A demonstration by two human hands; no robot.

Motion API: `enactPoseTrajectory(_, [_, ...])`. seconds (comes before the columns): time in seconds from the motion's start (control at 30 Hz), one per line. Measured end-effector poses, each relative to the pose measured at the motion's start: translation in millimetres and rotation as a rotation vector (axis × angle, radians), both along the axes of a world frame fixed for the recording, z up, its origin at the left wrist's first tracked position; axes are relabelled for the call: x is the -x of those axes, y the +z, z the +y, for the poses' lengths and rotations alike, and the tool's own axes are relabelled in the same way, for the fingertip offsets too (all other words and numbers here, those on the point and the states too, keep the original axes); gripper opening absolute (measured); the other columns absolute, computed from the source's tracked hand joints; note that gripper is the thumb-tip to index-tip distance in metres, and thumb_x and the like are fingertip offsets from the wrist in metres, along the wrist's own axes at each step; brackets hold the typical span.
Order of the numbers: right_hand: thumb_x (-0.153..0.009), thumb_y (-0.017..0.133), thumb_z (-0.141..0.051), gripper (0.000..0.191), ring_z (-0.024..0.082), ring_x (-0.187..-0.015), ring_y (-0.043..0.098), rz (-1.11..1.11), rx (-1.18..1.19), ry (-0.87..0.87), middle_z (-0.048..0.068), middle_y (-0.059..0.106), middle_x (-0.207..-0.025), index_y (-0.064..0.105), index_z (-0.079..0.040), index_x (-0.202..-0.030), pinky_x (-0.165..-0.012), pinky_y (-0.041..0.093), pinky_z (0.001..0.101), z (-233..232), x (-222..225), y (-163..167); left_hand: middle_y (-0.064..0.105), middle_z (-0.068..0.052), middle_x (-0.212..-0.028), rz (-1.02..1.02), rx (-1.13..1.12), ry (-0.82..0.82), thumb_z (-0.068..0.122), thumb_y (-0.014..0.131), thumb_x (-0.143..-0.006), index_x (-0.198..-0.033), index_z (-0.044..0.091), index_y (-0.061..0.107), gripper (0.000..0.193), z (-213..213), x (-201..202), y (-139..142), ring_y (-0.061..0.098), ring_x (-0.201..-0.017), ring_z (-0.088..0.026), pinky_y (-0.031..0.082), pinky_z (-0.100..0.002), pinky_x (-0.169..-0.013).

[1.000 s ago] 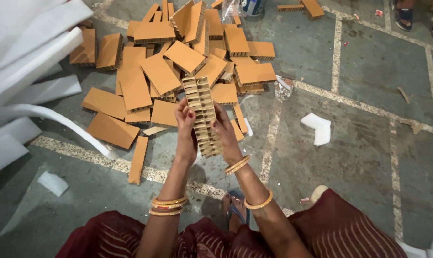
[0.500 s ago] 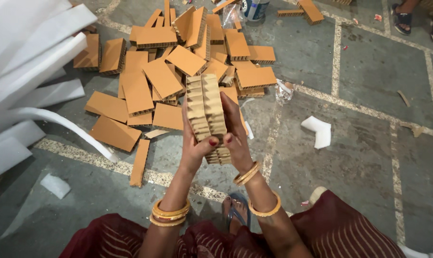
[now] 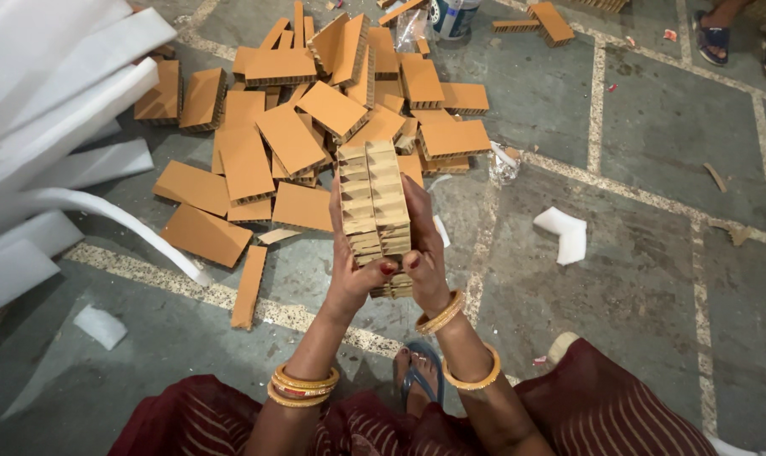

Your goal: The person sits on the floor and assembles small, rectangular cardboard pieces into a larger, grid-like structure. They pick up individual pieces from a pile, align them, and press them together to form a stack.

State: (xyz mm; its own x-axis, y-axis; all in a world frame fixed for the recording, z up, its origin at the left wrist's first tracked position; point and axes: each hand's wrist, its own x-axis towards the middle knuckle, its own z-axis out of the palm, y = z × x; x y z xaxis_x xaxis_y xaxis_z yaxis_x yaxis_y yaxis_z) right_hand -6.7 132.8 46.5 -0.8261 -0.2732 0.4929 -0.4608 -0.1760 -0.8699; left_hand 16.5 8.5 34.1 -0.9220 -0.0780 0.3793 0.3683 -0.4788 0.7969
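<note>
Two hands [image 3: 362, 274], one cardboard stack [image 3: 373, 203], two foam scraps [image 3: 563, 234]

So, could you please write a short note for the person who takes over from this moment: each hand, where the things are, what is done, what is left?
Left hand: closed on the left side of the stack of cardboard pieces, thumb on its near end.
Right hand: closed on the stack's right side.
The stack is held edge-up above the floor, two columns side by side.
Done: one stack gathered and squared in both hands.
Left: many loose cardboard pieces lie scattered on the grey floor ahead. White foam sheets lie at the left.
</note>
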Motion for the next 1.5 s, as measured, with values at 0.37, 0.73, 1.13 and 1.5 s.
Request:
enactPoseTrajectory(0.37, [-0.093, 0.051, -0.082, 0.106, 0.026, -0.158, 0.036, -0.055, -0.053, 0.013, 0.011, 0.032, -0.168, 0.030, -0.005, -0.164, -0.130, 0.034, 0.0423, -2.8, -7.0, 17.4, 0.040, -0.016, -0.158, -0.012, -0.004, 0.045, 0.060, 0.087, -0.075, -0.166, 0.010, 0.004, 0.134, 2.4, -0.4, 0.4, 0.047, -0.147, -0.028, 0.045, -0.046, -0.123])
enactPoseTrajectory(0.73, [-0.101, 0.050, -0.066, 0.088, 0.028, -0.155, 0.035, -0.309, -0.043, -0.050, 0.017, 0.036, -0.165, 0.032, -0.005, -0.162, -0.126, 0.029, 0.0405, -16.4, -3.8, 11.8, 0.057, -0.017, -0.138, -0.277, -0.098, 0.010, 0.047, 0.071, -0.090, -0.159, 0.006, 0.027, 0.092, 0.6, 10.2, -42.1, 0.060, -0.121, -0.025, 0.053, -0.038, -0.102])
enactPoseTrajectory(1.13, [-0.093, 0.054, -0.064, 0.089, 0.026, -0.152, 0.037, -0.459, -0.169, 0.058, 0.012, 0.035, -0.166, 0.033, -0.010, -0.161, -0.122, 0.034, 0.0388, -23.3, 14.2, -28.4, 0.067, -0.011, -0.114, -0.515, -0.344, -0.046, 0.056, 0.059, -0.094, -0.139, 0.003, 0.049, 0.069, -27.7, 24.5, -71.1, 0.072, -0.101, -0.018, 0.063, -0.032, -0.085])
enactPoseTrajectory(1.5, [-0.101, 0.058, -0.042, 0.069, 0.023, -0.143, 0.048, -0.546, 0.113, 0.004, 0.013, 0.046, -0.159, 0.040, -0.004, -0.156, -0.118, 0.041, 0.0363, -27.0, 7.7, -35.6, 0.071, -0.012, -0.106, -0.609, -0.136, -0.021, 0.059, 0.052, -0.093, -0.137, 0.004, 0.054, 0.070, -9.2, 6.0, -67.3, 0.072, -0.090, -0.020, 0.063, -0.034, -0.076])
